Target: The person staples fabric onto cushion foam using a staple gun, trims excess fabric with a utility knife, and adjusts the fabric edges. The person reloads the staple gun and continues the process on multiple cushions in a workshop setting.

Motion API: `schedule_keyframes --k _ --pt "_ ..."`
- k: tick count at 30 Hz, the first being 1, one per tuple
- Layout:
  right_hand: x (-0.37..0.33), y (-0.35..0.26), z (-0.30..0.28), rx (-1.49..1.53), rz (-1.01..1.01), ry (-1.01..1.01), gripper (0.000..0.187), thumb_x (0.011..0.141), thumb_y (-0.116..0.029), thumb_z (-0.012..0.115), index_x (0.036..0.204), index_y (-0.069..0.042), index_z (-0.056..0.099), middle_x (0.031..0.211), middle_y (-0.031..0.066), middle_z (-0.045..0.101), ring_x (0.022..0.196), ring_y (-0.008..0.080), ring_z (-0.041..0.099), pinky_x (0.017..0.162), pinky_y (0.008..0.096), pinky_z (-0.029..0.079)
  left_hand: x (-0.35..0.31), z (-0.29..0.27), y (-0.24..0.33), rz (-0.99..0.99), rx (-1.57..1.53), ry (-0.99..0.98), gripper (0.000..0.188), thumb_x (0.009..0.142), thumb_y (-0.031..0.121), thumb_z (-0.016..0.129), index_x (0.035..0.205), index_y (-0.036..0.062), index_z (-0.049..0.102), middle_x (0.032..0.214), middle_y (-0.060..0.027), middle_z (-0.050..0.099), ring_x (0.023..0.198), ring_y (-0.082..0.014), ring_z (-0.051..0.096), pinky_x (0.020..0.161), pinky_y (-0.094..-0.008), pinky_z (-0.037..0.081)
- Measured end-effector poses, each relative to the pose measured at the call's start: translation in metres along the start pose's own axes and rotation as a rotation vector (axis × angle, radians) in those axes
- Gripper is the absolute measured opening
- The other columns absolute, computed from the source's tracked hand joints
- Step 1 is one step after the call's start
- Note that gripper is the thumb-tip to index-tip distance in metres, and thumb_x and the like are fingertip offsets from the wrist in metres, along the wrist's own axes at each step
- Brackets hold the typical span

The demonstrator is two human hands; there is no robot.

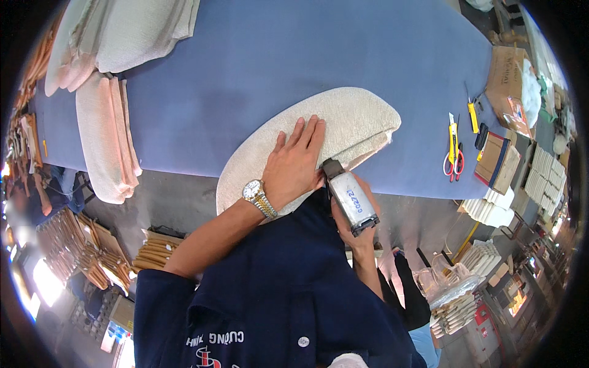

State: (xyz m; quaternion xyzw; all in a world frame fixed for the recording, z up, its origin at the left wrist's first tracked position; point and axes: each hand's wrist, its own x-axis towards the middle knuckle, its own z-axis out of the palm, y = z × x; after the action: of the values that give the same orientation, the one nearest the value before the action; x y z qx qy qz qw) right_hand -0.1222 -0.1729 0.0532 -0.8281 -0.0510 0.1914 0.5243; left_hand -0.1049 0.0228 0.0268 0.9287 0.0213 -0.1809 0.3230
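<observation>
A cream, textured fabric-covered pad [350, 119] with a curved outline lies at the front edge of the blue table, partly overhanging it toward me. My left hand [296, 156] presses flat on its upper side, fingers stretched out, with a watch on the wrist. In my right hand [362, 190] is a silver and black staple gun [353, 199], its nose at the pad's near edge, close to my left thumb. The fingers of the right hand are mostly hidden beneath the tool. Along the pad's right side the fabric edge shows a fold.
Stacks of similar cream pads stand at the left [107, 138] and far left [144, 37]. To the right lie red-handled scissors [454, 162], yellow cutters [453, 135] and a small box [496, 159]. A cardboard box [508, 83] sits at the far right corner.
</observation>
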Motion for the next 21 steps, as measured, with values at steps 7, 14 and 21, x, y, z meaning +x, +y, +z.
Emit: schedule_keyframes --k 7,14,21 --pt "-0.002 -0.002 -0.009 -0.044 -0.03 -0.087 0.06 0.078 -0.01 0.076 0.136 -0.001 0.061 0.12 0.0171 0.071 0.099 0.022 0.073 0.088 0.0309 0.055 0.0 -0.007 0.001 -0.022 -0.032 -0.048 0.105 0.073 0.012 0.083 0.16 0.0023 0.026 0.167 -0.0188 0.028 0.154 -0.0377 0.029 0.121 -0.0579 0.033" --pt "0.01 -0.009 -0.013 -0.117 -0.02 -0.168 0.061 0.079 -0.015 0.076 0.136 -0.002 0.059 0.119 0.0182 0.071 0.102 0.0254 0.073 0.089 0.0332 0.055 0.0 -0.002 0.002 -0.032 -0.039 -0.058 0.108 0.072 0.012 0.085 0.161 0.003 0.025 0.168 -0.0188 0.027 0.154 -0.0387 0.027 0.121 -0.0591 0.032" --pt "0.005 -0.003 0.003 0.011 -0.096 -0.061 0.06 0.079 -0.009 0.074 0.136 0.0 0.059 0.12 0.0163 0.069 0.104 0.0216 0.069 0.093 0.032 0.052 0.013 -0.021 -0.023 0.122 -0.217 -0.204 0.108 0.078 0.023 0.085 0.164 0.0107 0.021 0.169 -0.0209 0.024 0.156 -0.0396 0.022 0.124 -0.0541 0.027"
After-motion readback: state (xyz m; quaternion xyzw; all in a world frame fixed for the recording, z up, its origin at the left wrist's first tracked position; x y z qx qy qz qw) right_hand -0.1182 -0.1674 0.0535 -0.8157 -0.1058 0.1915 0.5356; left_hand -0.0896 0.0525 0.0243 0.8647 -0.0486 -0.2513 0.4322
